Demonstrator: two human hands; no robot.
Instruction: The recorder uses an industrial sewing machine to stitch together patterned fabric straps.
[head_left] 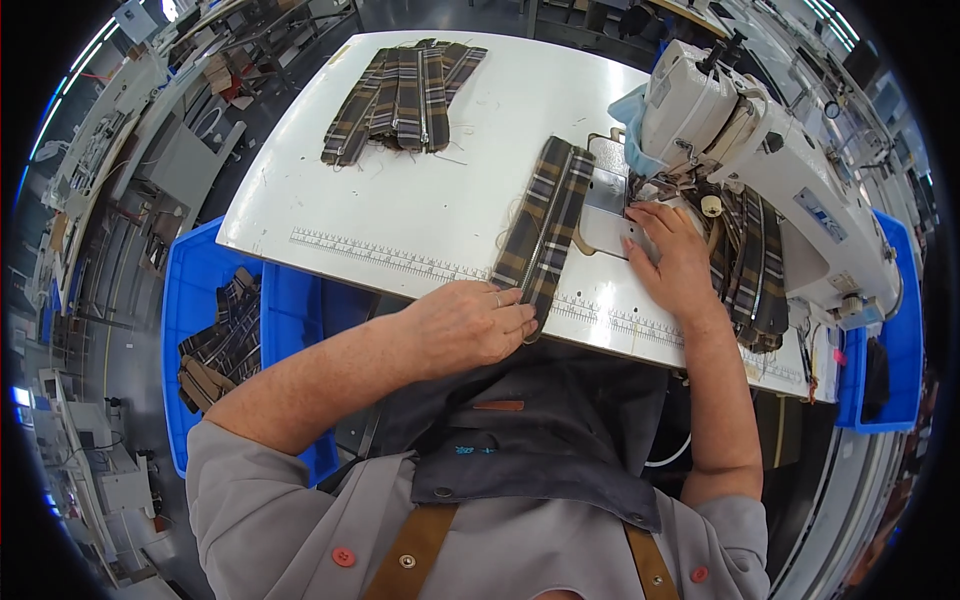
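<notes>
I'm seeing left hand (470, 322) pinching the near end of the plaid strip (541, 228), right hand (676, 262) resting loosely spread by the sewing machine (800, 190). Strip's lying left of it on the counter (420, 205), long axis running outward, leaning right; left's sitting nearer.

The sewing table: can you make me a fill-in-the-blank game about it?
The left hand touches a plaid strip on a table coloured ____.
The plaid strip lies to the ____ of the right hand.
The sewing machine stands on the table's ____ side.
The bin near the table's left end is coloured ____.
Missing words: white, left, right, blue.
</notes>
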